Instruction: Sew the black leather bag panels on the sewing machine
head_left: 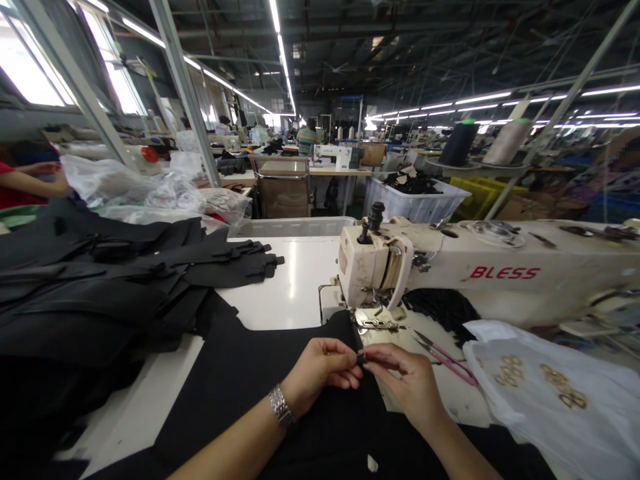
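Observation:
My left hand and my right hand meet just in front of the sewing machine. Between their fingertips is a small dark piece, pinched from both sides; its kind is too small to make out. Beneath them spreads a black fabric panel, whose far corner reaches the presser foot area. A metal watch circles my left wrist. To the right of my right hand, pink-handled scissors lie on the machine bed.
Stacked black fabric pieces cover the left of the white table. A white plastic bag with gold-coloured rings lies at right. Beyond the machine stands a bin of dark scraps. A person's red sleeve shows at far left.

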Demonstrator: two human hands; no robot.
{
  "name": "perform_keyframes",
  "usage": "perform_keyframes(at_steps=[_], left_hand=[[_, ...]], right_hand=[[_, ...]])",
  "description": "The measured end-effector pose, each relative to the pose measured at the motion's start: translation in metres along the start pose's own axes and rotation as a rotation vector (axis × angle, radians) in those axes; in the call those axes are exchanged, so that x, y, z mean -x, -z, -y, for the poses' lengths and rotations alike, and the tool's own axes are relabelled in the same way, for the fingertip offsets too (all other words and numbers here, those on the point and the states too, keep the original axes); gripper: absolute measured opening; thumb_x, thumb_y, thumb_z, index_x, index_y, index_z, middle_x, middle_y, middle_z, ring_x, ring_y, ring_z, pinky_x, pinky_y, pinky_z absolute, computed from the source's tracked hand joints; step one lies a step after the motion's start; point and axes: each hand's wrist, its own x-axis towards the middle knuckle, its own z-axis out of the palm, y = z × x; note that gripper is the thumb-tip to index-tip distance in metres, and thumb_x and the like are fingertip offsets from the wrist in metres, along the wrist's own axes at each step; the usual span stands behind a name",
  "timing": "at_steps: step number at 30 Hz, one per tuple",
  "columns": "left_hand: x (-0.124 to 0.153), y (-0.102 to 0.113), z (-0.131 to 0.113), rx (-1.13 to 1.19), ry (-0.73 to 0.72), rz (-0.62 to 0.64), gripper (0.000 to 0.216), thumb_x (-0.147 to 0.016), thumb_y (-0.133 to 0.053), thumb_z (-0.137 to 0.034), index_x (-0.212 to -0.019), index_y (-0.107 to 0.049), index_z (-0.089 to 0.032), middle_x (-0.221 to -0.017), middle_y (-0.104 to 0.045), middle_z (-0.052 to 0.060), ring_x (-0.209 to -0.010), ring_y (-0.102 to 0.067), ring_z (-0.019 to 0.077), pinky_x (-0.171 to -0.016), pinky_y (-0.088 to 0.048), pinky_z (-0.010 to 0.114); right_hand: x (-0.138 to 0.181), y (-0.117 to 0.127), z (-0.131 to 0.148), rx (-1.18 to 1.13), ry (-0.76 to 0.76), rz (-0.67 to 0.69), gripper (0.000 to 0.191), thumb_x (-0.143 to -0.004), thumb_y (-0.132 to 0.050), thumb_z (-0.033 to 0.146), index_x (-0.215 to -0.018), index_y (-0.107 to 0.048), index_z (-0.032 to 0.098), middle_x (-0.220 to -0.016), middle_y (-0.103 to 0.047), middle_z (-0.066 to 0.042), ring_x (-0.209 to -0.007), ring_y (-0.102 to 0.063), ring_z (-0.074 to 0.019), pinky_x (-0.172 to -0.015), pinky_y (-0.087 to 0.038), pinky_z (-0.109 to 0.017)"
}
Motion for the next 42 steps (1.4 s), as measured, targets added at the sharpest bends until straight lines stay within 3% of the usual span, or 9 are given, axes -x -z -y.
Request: perform_keyframes(at_steps=[11,17,21,26,29,33,37,42], left_hand=[[0.0021,-0.0015,0.001,0.002,-0.028,-0.041,0.026,-0.055,-0.072,-0.027,-0.062,-0.056,-0.007,-0.057,-0.064,0.006,-0.045,-0.057,0.0081,-0.042,-0.041,0.013],[0.0002,0.0019,0.0008,0.036,0.001,0.027,0.023,-0.057,-0.072,-0.024,-0.063,-0.058,-0.006,-0.055,-0.063,0.005,-0.043,-0.057,0.0065,-0.04,-0.041,0.01],[0.0007,0.0039,-0.0007,0.158,0.081,0.1,0.025,-0.054,-0.075,-0.022,-0.065,-0.06,-0.006,-0.056,-0.063,0.005,-0.044,-0.057,0.0059,-0.042,-0.043,0.008],[0.0027,0.0021,-0.0015,0.205,0.14,0.121,0.029,-0.049,-0.078,-0.022,-0.064,-0.06,-0.006,-0.055,-0.062,0.004,-0.042,-0.056,0.005,-0.041,-0.043,0.008],[0.0016,-0.0003,0.0001,0.123,0.026,0.064,0.028,-0.053,-0.076,-0.026,-0.061,-0.057,-0.007,-0.053,-0.062,0.003,-0.04,-0.054,0.0044,-0.036,-0.038,0.008],[-0.002,-0.002,0.0036,-0.046,-0.151,-0.011,0.033,-0.055,-0.072,-0.035,-0.061,-0.053,-0.008,-0.052,-0.062,0.003,-0.039,-0.054,0.0068,-0.033,-0.033,0.012],[-0.0043,-0.0009,0.0056,-0.135,-0.165,0.002,0.036,-0.054,-0.071,-0.039,-0.062,-0.053,-0.008,-0.053,-0.062,0.004,-0.04,-0.055,0.0086,-0.035,-0.035,0.014],[-0.0032,-0.001,0.005,-0.191,-0.168,-0.045,0.035,-0.054,-0.071,-0.036,-0.069,-0.057,-0.007,-0.056,-0.063,0.004,-0.044,-0.056,0.0087,-0.04,-0.038,0.016]], right_hand=[[0.0038,-0.0025,0.0012,-0.121,-0.073,-0.03,0.017,-0.066,-0.064,0.027,-0.083,-0.068,0.022,-0.08,-0.069,-0.004,-0.073,-0.065,-0.02,-0.068,-0.054,-0.028],[0.0005,-0.0008,0.0007,-0.071,-0.019,0.01,0.012,-0.067,-0.063,0.023,-0.079,-0.069,0.023,-0.075,-0.069,-0.002,-0.069,-0.065,-0.0177,-0.065,-0.054,-0.026],[-0.0005,-0.0006,0.0006,-0.148,-0.042,-0.001,0.02,-0.062,-0.068,0.022,-0.082,-0.068,0.022,-0.076,-0.069,-0.003,-0.069,-0.065,-0.0189,-0.065,-0.054,-0.027],[0.0002,-0.0003,0.0001,-0.041,0.016,-0.012,0.021,-0.062,-0.067,0.022,-0.083,-0.068,0.024,-0.081,-0.069,-0.002,-0.075,-0.064,-0.0198,-0.073,-0.052,-0.031],[0.0007,0.0001,0.0005,0.067,0.028,-0.012,0.021,-0.065,-0.065,0.023,-0.087,-0.066,0.024,-0.086,-0.068,-0.002,-0.081,-0.062,-0.0196,-0.078,-0.048,-0.032],[-0.001,-0.0021,0.0022,0.01,0.01,0.0,0.009,-0.068,-0.063,0.027,-0.069,-0.062,0.018,-0.068,-0.063,-0.001,-0.065,-0.059,-0.015,-0.061,-0.048,-0.025],[-0.0038,-0.0036,0.0004,-0.095,-0.076,0.076,0.015,-0.071,-0.06,0.03,-0.064,-0.056,0.017,-0.061,-0.058,0.0,-0.061,-0.055,-0.0124,-0.057,-0.045,-0.021],[-0.0035,-0.0006,-0.0055,-0.059,-0.124,0.022,0.018,-0.071,-0.058,0.033,-0.066,-0.055,0.016,-0.062,-0.057,0.0,-0.06,-0.055,-0.0132,-0.056,-0.044,-0.023]])
